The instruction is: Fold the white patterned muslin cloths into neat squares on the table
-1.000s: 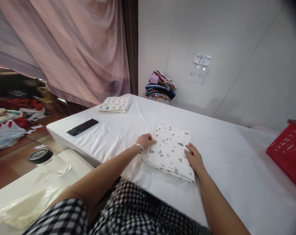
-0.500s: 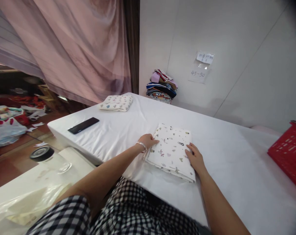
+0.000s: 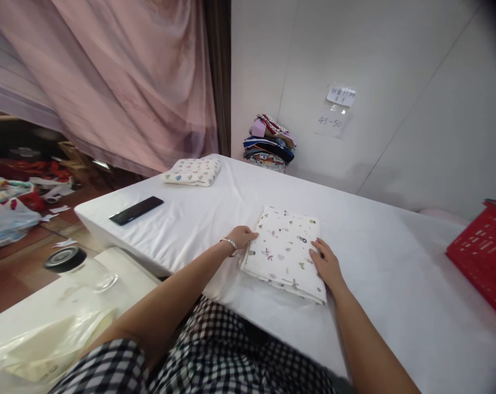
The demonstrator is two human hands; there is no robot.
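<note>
A folded white cloth (image 3: 286, 254) printed with small plants and figures lies flat on the white-covered table before me. At its left edge is my left hand (image 3: 243, 236), wearing a silver bracelet, with thumb and curled fingers closed on the border. My right hand (image 3: 326, 264) rests along the opposite edge, open, its thumb and fingertips apart and touching the top surface. Another folded patterned cloth (image 3: 193, 172) sits near the table's far left corner. Closer on that side lies a black phone (image 3: 136, 210).
The white table (image 3: 387, 273) carries a red plastic basket (image 3: 483, 251) at right. Folded fabrics (image 3: 270, 143) are stacked by the wall. A lower surface at left holds a clear jar with black lid (image 3: 66, 259) and a plastic bag (image 3: 54, 345). A pink curtain (image 3: 149, 76) hangs behind.
My left hand has slid slightly left, its thumb shifting from the cloth's top to its edge. My right hand stays at the right edge. The view has shifted a little.
</note>
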